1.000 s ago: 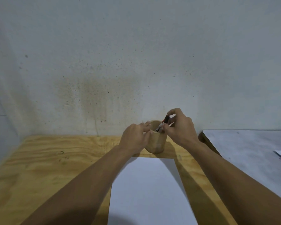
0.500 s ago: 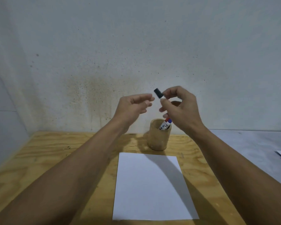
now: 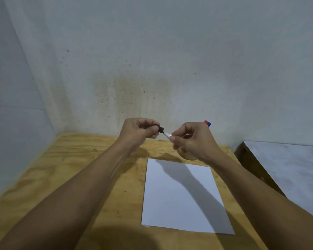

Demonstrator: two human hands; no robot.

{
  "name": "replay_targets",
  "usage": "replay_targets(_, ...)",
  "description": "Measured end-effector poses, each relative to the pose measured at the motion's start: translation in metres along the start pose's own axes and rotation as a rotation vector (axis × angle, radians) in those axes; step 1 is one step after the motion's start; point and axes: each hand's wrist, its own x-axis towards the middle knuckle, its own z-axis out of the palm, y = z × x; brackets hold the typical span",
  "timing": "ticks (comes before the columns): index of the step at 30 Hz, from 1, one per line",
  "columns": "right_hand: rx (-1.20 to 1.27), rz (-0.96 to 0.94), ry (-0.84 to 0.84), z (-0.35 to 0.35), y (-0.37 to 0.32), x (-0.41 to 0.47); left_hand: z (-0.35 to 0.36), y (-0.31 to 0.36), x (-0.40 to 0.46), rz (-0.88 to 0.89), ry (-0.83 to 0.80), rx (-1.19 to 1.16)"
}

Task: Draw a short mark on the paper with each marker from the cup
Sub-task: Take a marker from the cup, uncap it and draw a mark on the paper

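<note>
My right hand [image 3: 193,139] grips the white barrel of a black marker [image 3: 167,135] above the far edge of the paper. My left hand [image 3: 139,130] pinches the marker's black cap [image 3: 160,129]. A narrow dark tip shows between cap and barrel, so the cap sits at the very end or just off it. The wooden cup [image 3: 186,156] stands behind my right hand, and only its base shows. Blue and red marker ends [image 3: 207,123] stick out above my right knuckles. The blank white paper [image 3: 181,195] lies flat on the wooden table [image 3: 79,177], with my arms' shadows across it.
A stained grey wall rises right behind the table and along its left side. A grey-topped table [image 3: 287,168] stands to the right, with a dark gap between it and the wooden one.
My right hand lifted the black marker out of the cup. My left hand, first at the cup and then open beside the marker, has closed on its cap. Both hands have come lower.
</note>
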Motion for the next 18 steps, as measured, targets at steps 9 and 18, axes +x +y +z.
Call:
replay_targets(9, 0.394, 0.212, -0.086, 0.009, 0.022, -0.008, -0.033, -0.062, -0.016, -0.09, 0.051, 0.713)
replay_targets(18, 0.911, 0.284, -0.23, 0.014, 0.034, -0.014, -0.035, -0.081, -0.032, -0.016, 0.059, 0.771)
